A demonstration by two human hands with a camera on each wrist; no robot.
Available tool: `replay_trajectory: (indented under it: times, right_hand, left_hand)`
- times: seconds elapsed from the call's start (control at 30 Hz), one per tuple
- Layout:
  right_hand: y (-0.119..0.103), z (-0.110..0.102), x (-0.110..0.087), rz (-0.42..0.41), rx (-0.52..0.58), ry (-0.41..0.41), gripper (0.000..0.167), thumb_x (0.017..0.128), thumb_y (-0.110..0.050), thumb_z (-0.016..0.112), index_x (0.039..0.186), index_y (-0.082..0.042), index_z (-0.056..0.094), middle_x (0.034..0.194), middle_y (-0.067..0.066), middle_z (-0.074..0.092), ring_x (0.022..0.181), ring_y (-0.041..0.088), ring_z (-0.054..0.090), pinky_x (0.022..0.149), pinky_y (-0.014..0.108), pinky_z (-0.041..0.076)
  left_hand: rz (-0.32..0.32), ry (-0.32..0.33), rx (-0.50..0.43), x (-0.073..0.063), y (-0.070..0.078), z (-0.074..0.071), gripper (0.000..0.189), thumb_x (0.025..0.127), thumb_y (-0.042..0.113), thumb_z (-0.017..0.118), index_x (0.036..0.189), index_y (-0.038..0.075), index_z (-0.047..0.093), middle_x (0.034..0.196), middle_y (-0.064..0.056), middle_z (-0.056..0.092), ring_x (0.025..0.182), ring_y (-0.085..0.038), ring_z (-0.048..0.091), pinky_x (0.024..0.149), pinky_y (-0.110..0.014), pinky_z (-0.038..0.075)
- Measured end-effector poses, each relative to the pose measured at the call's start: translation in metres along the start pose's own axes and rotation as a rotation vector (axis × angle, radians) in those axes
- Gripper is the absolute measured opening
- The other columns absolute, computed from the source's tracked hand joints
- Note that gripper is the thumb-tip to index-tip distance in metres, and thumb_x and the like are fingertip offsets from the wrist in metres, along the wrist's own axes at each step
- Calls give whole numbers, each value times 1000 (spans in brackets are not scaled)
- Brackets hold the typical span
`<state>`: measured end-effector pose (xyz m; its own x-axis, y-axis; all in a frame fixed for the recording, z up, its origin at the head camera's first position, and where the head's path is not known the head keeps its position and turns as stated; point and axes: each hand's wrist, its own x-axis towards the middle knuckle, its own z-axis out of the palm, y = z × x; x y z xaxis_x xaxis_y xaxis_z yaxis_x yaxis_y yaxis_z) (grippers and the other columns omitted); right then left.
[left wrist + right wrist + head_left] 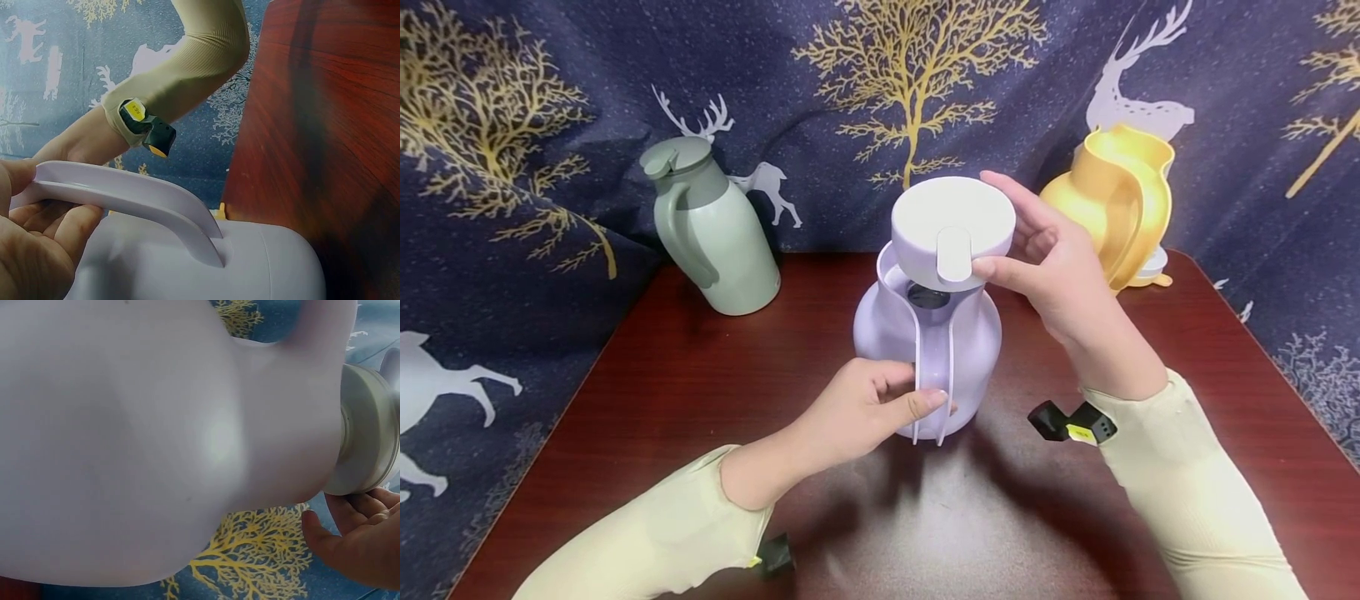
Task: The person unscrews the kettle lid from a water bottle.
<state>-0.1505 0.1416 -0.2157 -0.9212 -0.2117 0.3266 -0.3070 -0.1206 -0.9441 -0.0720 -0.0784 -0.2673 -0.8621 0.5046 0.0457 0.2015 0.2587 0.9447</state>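
A lavender thermos jug (981, 350) stands upright in the middle, its handle turned toward me. My left hand (853, 412) grips that handle (137, 190), thumb on one side and fingers curled round the other. Over the jug's mouth, my right hand (1063, 262) holds the round lid (951, 208) by its side, between thumb and fingers. The lid has a white top and a small tab facing me. It is raised and tilted, so part of the dark opening shows beneath. In the right wrist view, the lid's pale underside (362, 431) faces the jug's rim.
A pale green thermos jug (722, 233) with its lid on stands back left on the dark red table (700, 392). Back right is a yellow jug (1138, 200) without a lid on top; a white and yellow piece (1152, 268) lies beside it. A patterned cloth hangs behind.
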Motion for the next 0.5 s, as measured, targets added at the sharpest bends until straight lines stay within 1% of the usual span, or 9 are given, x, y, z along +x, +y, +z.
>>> replay_trajectory:
  times: [0.1, 0.2, 0.33, 0.5]
  right_hand:
    - [-1, -1, -1, -20, 7, 8, 75, 81, 8, 78, 150, -8, 51, 117, -9, 75, 110, 7, 67, 95, 17, 54]
    - [-2, -4, -3, -40, 18, 23, 74, 81, 9, 79, 148, -7, 53, 114, -8, 75, 105, 7, 68, 91, 17, 56]
    - [-2, -8, -5, -63, 63, 39, 74, 79, 11, 80, 146, -6, 55, 114, -4, 76, 102, 9, 68, 86, 17, 57]
    - [-3, -15, -7, -92, 93, 50, 71, 79, 12, 78, 144, -7, 57, 115, 0, 75, 101, 12, 68, 87, 18, 57]
  left_hand:
    - [1, -2, -6, 0, 1, 0, 24, 99, 17, 66, 108, -2, 76, 97, -16, 80, 85, -4, 71, 79, -29, 63]
    - [-3, -4, -14, 0, 1, 0, 24, 98, 16, 66, 108, -3, 76, 97, -17, 80, 84, -4, 71, 79, -33, 64]
    - [-11, -5, -18, 0, 1, 0, 24, 98, 17, 66, 108, -3, 76, 96, -18, 80, 82, -2, 69, 79, -35, 64]
    - [-12, -13, -42, 0, 0, 0, 25, 99, 16, 65, 109, -4, 75, 98, -18, 80, 81, -2, 69, 79, -40, 65]
